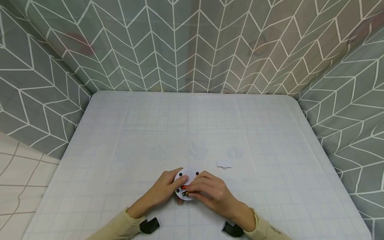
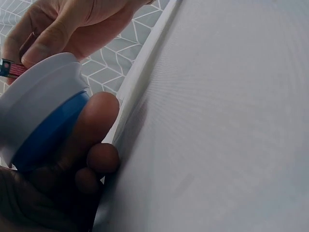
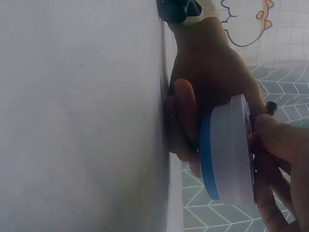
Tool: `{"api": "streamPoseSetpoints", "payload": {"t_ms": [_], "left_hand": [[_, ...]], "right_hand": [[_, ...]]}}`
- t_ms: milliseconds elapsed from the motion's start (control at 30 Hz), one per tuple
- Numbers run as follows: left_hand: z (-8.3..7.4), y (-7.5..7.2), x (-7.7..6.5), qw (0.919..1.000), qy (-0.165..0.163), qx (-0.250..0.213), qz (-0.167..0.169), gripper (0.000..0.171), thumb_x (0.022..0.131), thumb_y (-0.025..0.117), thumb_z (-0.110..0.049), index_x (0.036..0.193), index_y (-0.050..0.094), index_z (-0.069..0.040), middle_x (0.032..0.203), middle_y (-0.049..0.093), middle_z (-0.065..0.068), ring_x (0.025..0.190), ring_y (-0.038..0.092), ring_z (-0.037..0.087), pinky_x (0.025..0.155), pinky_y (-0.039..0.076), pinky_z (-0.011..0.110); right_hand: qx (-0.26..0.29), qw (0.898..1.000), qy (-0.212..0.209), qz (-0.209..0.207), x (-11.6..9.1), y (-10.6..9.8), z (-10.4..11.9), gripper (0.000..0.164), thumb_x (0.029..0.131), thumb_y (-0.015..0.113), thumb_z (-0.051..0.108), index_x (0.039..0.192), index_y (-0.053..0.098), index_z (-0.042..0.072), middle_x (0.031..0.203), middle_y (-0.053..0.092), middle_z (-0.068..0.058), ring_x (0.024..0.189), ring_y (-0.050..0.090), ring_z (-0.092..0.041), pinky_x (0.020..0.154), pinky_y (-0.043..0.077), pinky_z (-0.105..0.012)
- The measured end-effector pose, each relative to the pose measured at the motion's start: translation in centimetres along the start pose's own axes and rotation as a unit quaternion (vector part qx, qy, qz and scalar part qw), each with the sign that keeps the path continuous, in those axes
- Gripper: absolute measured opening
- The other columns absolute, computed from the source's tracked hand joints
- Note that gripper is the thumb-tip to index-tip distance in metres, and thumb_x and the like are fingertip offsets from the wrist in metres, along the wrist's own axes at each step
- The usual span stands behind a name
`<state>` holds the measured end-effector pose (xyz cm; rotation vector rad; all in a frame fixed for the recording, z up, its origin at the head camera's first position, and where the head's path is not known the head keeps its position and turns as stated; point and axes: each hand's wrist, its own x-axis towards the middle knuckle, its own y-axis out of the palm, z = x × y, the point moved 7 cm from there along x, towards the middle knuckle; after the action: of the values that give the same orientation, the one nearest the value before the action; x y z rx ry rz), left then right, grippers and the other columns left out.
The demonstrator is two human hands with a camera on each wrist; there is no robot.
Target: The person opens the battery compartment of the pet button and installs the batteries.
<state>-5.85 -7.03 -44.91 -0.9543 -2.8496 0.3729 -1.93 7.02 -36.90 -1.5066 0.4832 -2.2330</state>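
Note:
My left hand [image 1: 163,188] grips a round white device [image 1: 189,173], its back turned up toward the head view, with speaker holes and dark feet showing. In the left wrist view its body [image 2: 36,101] has a blue underside [image 2: 53,133], and the left fingers curl round beneath it. Inside the open battery slot lies a red battery [image 1: 184,187]. My right hand [image 1: 211,190] pinches a second battery [image 1: 185,193], black with a gold end, over the slot. Its dark end [image 3: 271,107] juts past the thumb in the right wrist view.
On the white-covered table [image 1: 180,130], a small white battery cover [image 1: 224,164] lies beyond the right hand. Patterned grey curtains [image 1: 192,46] enclose the table's back and sides. Both wrists carry black camera mounts [image 1: 149,225].

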Motion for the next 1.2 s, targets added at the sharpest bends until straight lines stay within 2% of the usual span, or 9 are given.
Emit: {"api": "streamPoseSetpoints", "payload": {"t_ms": [300,500,733,900,1033,1100,1200], "left_hand": [[-0.2,0.1,0.0,0.9998,0.011,-0.017,0.005,0.017,0.108,0.042,-0.023,0.105,0.058,-0.018,0.058,0.067,-0.003,0.051,0.066,0.014,0.066,0.054,0.027],[0.0,0.1,0.0,0.9999,-0.012,-0.005,0.004,0.016,0.107,0.044,-0.029,0.105,0.058,-0.022,0.059,0.066,-0.008,0.051,0.067,0.014,0.064,0.054,0.027],[-0.1,0.2,0.0,0.9996,-0.023,-0.012,0.005,0.017,0.107,0.044,-0.024,0.109,0.059,-0.016,0.066,0.069,-0.004,0.049,0.067,0.018,0.063,0.055,0.029],[-1.7,-0.1,0.0,0.9993,-0.035,-0.013,0.001,0.016,0.106,0.046,-0.021,0.108,0.060,-0.013,0.065,0.069,-0.001,0.049,0.067,0.023,0.062,0.054,0.028],[-3.3,-0.5,0.1,0.9996,-0.028,-0.006,-0.002,0.016,0.106,0.047,-0.019,0.107,0.060,-0.010,0.064,0.068,-0.002,0.050,0.067,0.022,0.064,0.053,0.026],[-3.5,-0.6,0.1,0.9996,-0.028,-0.003,-0.004,0.017,0.105,0.048,-0.020,0.107,0.060,-0.008,0.063,0.067,-0.003,0.050,0.067,0.022,0.065,0.053,0.025],[-2.5,-0.5,0.2,0.9996,-0.029,-0.006,-0.002,0.019,0.106,0.047,-0.021,0.108,0.060,-0.008,0.062,0.067,-0.004,0.050,0.067,0.022,0.067,0.053,0.025]], "right_hand": [[-0.016,1.000,0.003,0.014,-0.1,0.3,-0.1,0.021,0.077,0.082,0.005,0.096,0.073,0.004,0.096,0.072,-0.004,0.089,0.065,-0.017,0.084,0.052,-0.027],[-0.011,1.000,0.006,0.018,0.0,0.3,-0.1,0.020,0.076,0.083,0.006,0.094,0.073,0.005,0.097,0.072,-0.004,0.090,0.064,-0.017,0.085,0.051,-0.026],[-0.012,1.000,0.013,0.000,-0.2,0.0,-0.4,0.024,0.071,0.086,0.007,0.091,0.073,0.006,0.091,0.069,-0.003,0.085,0.061,-0.015,0.079,0.050,-0.021],[0.000,1.000,0.013,0.009,-0.4,0.2,-0.6,0.024,0.071,0.085,0.004,0.092,0.074,0.005,0.091,0.071,-0.003,0.084,0.063,-0.013,0.079,0.051,-0.019],[-0.002,1.000,-0.004,0.020,-0.3,0.3,-0.6,0.023,0.073,0.084,0.002,0.094,0.074,0.004,0.092,0.071,-0.004,0.083,0.064,-0.013,0.078,0.051,-0.018],[-0.006,1.000,-0.009,0.027,-0.3,0.3,-0.6,0.023,0.074,0.083,0.003,0.095,0.074,0.003,0.093,0.071,-0.004,0.084,0.064,-0.013,0.078,0.051,-0.018],[-0.014,0.999,-0.008,0.043,-0.5,0.3,-0.5,0.025,0.075,0.082,0.004,0.099,0.074,0.004,0.096,0.070,-0.003,0.086,0.062,-0.013,0.078,0.050,-0.017]]}}
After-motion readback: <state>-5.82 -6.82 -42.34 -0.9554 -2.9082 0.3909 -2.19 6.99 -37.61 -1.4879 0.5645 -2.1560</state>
